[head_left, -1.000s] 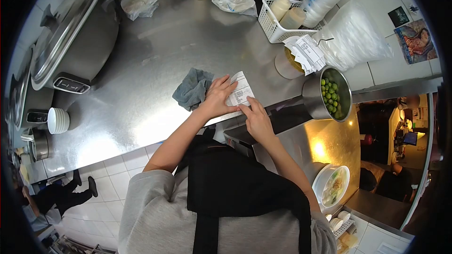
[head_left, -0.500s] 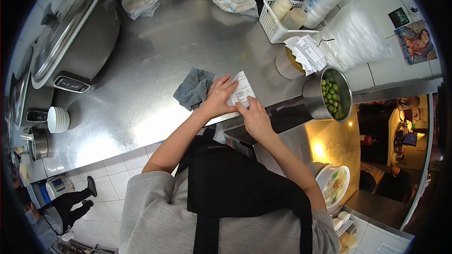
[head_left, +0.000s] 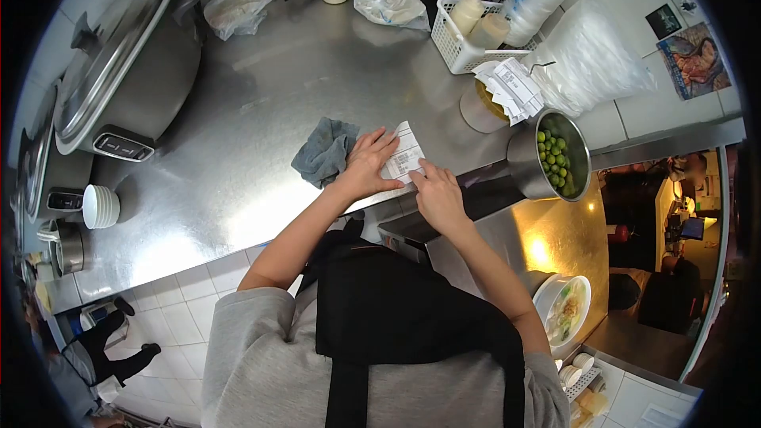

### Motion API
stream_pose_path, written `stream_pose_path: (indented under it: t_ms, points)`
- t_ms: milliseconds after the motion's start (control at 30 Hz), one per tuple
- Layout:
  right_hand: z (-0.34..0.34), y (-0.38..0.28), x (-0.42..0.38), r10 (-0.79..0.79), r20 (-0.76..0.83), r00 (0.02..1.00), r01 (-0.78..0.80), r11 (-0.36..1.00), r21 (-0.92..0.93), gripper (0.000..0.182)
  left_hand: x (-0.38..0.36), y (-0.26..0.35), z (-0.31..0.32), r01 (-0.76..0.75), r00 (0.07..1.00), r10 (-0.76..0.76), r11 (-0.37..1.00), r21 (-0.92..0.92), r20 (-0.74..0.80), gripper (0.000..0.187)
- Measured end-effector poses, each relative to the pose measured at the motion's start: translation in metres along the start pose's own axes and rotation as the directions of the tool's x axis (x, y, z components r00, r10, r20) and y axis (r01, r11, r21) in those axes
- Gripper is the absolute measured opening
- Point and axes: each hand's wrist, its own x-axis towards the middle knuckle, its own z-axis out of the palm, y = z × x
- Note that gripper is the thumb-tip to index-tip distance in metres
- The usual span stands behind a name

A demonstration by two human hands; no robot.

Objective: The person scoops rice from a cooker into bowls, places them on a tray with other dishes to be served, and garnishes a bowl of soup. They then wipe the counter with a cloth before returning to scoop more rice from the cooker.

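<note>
A printed white paper receipt (head_left: 406,157) lies on the steel counter near its front edge. My left hand (head_left: 369,165) rests over the receipt's left part, fingers stretched out and lying flat. My right hand (head_left: 439,198) is at the receipt's lower right, thumb and index fingertips touching its edge, fingers extended. Whether any paper lies under the right fingertips cannot be made out. A crumpled grey-blue cloth (head_left: 323,152) sits just left of my left hand.
A steel pot of green limes (head_left: 555,160) stands right, near a tub topped with receipts (head_left: 515,89). Behind are a white basket with bottles (head_left: 456,47) and plastic bags (head_left: 590,63). Large cookers (head_left: 127,71) and stacked bowls (head_left: 101,206) stand left. Another person (head_left: 99,349) is lower left.
My right hand has shifted slightly right and down, its thumb drawing away from my left hand toward its own index finger. The left hand stays on the receipt. The other person's legs have moved.
</note>
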Motion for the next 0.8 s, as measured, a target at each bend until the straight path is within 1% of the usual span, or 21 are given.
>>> stream_pose_path:
  t_ms: [67, 100, 133, 167, 200, 233, 267, 300, 333, 367, 433, 467, 500, 533, 567, 600, 633, 700, 733, 767, 800]
  points:
    - [0.000, 0.012, 0.001, 0.055, -0.094, 0.994, -0.018, 0.937, 0.348, 0.048, 0.000, 0.000, -0.001, -0.010, 1.000, 0.010, 1.000, -0.006, -0.010, 0.080]
    - [0.001, 0.015, 0.004, 0.059, -0.108, 0.992, -0.019, 0.941, 0.338, 0.048, 0.001, 0.001, -0.001, -0.013, 1.000, 0.013, 1.000, -0.017, -0.018, 0.079]
    - [0.005, 0.018, 0.006, 0.210, -0.154, 0.965, -0.089, 0.823, 0.562, 0.054, 0.003, 0.009, -0.006, 0.092, 0.995, -0.100, 0.928, -0.362, -0.004, 0.075]
    - [0.010, 0.023, 0.009, 0.365, -0.171, 0.915, -0.120, 0.650, 0.751, 0.060, 0.009, 0.027, -0.021, 0.206, 0.978, -0.197, 0.843, -0.496, 0.072, 0.068]
    - [0.028, 0.033, 0.012, 0.372, -0.051, 0.927, -0.047, 0.250, 0.967, 0.070, 0.009, 0.020, -0.001, 0.171, 0.974, -0.224, 0.665, -0.727, 0.025, 0.063]
    - [0.010, 0.040, 0.015, 0.345, 0.176, 0.922, -0.206, 0.052, 0.977, 0.072, 0.012, 0.029, -0.009, 0.238, 0.961, -0.257, 0.582, -0.778, 0.103, 0.059]
    - [-0.013, 0.040, 0.021, 0.305, 0.087, 0.948, -0.095, 0.013, 0.995, 0.069, 0.018, 0.049, -0.027, 0.226, 0.959, -0.263, 0.499, -0.836, 0.102, 0.062]
    - [-0.052, 0.040, 0.027, 0.309, 0.071, 0.948, -0.090, 0.048, 0.995, 0.065, 0.022, 0.049, -0.027, 0.151, 0.978, -0.199, 0.433, -0.889, 0.069, 0.065]
    - [-0.091, 0.051, 0.032, 0.227, 0.027, 0.973, -0.079, 0.222, 0.972, 0.061, 0.029, 0.058, -0.041, 0.123, 0.983, -0.178, 0.503, -0.855, 0.037, 0.065]
    - [-0.145, 0.058, 0.036, 0.262, -0.106, 0.959, -0.047, 0.518, 0.854, 0.052, 0.032, 0.070, -0.061, 0.109, 0.986, -0.168, 0.520, -0.847, 0.024, 0.063]
    - [-0.228, 0.104, 0.052, 0.148, -0.466, 0.872, 0.051, 0.920, 0.388, 0.041, 0.033, 0.067, -0.082, 0.038, 0.989, -0.138, 0.617, -0.786, -0.060, 0.057]
    - [-0.274, 0.138, 0.060, 0.029, -0.601, 0.799, 0.084, 0.984, 0.159, 0.031, 0.033, 0.062, -0.092, 0.041, 0.987, -0.144, 0.652, -0.757, -0.070, 0.053]
    - [-0.328, 0.172, 0.068, -0.035, -0.631, 0.775, 0.069, 0.997, 0.030, 0.032, 0.030, 0.055, -0.101, 0.051, 0.983, -0.162, 0.687, -0.725, -0.084, 0.049]
    - [-0.386, 0.187, 0.069, 0.061, -0.665, 0.744, -0.128, 0.990, -0.052, 0.038, 0.027, 0.045, -0.106, 0.054, 0.976, -0.188, 0.700, -0.712, -0.110, 0.046]
    - [-0.433, 0.202, 0.069, 0.046, -0.805, 0.591, -0.281, 0.948, -0.153, 0.042, 0.024, 0.035, -0.111, 0.066, 0.965, -0.223, 0.711, -0.700, -0.135, 0.043]
    - [-0.478, 0.235, 0.066, -0.139, -0.889, 0.437, -0.184, 0.953, -0.240, 0.044, 0.020, 0.026, -0.116, 0.053, 0.965, -0.217, 0.712, -0.700, -0.147, 0.043]
    - [-0.520, 0.257, 0.059, -0.277, -0.923, 0.268, -0.295, 0.888, -0.353, 0.044, 0.015, 0.018, -0.120, 0.083, 0.948, -0.267, 0.731, -0.677, -0.172, 0.042]
    - [-0.577, 0.291, 0.038, -0.342, -0.939, 0.030, -0.382, 0.865, -0.327, 0.043, 0.006, 0.003, -0.123, 0.120, 0.921, -0.332, 0.741, -0.661, -0.205, 0.041]
    - [-0.596, 0.328, 0.024, -0.297, -0.954, -0.029, -0.443, 0.860, -0.254, 0.041, 0.001, -0.004, -0.123, 0.138, 0.905, -0.367, 0.733, -0.667, -0.216, 0.041]
    - [-0.604, 0.355, 0.015, 0.044, -0.998, -0.033, -0.494, 0.868, 0.054, 0.042, -0.003, -0.011, -0.122, 0.154, 0.887, -0.401, 0.724, -0.673, -0.228, 0.040]
    - [-0.610, 0.364, 0.012, 0.258, -0.963, -0.072, -0.479, 0.838, 0.261, 0.039, -0.006, -0.016, -0.121, 0.165, 0.875, -0.420, 0.725, -0.668, -0.240, 0.038]
